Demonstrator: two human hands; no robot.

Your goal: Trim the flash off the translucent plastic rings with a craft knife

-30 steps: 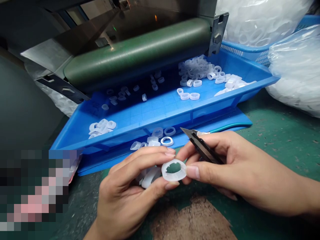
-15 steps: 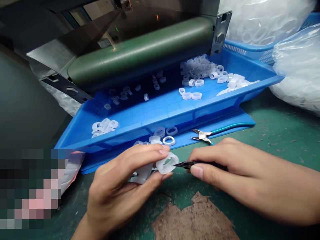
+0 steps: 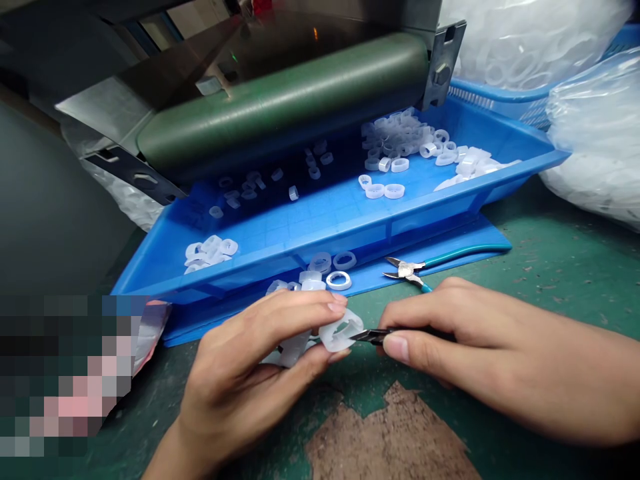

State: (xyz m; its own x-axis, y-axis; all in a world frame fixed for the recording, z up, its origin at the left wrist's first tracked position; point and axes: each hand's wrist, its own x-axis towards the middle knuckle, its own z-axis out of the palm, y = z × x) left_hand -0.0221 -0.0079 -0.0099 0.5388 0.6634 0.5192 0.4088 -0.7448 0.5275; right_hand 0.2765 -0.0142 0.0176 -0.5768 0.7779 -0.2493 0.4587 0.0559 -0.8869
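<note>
My left hand (image 3: 250, 373) pinches a translucent white plastic ring (image 3: 335, 339) between thumb and fingers. My right hand (image 3: 460, 347) is closed on a thin black craft knife (image 3: 373, 335), its dark pointed tip touching the ring's right edge. Most of the tool's handle is hidden in the right hand. Behind the left hand lie several similar white rings (image 3: 339, 281), some on a blue sheet (image 3: 370, 283) and some partly covered by the fingers. Cutting pliers (image 3: 407, 270) with teal handles rest on the sheet beyond the right hand.
A blue tray (image 3: 300, 233) with scattered white rings stands under a green conveyor roller (image 3: 290, 100). Plastic bags (image 3: 600, 147) of white parts and a blue basket (image 3: 500, 100) are at the right. The green tabletop (image 3: 565, 267) has a worn brown patch (image 3: 390, 433).
My left hand and the ring have shifted slightly right. The knife tip stays against the ring's edge, and the right hand has barely moved.
</note>
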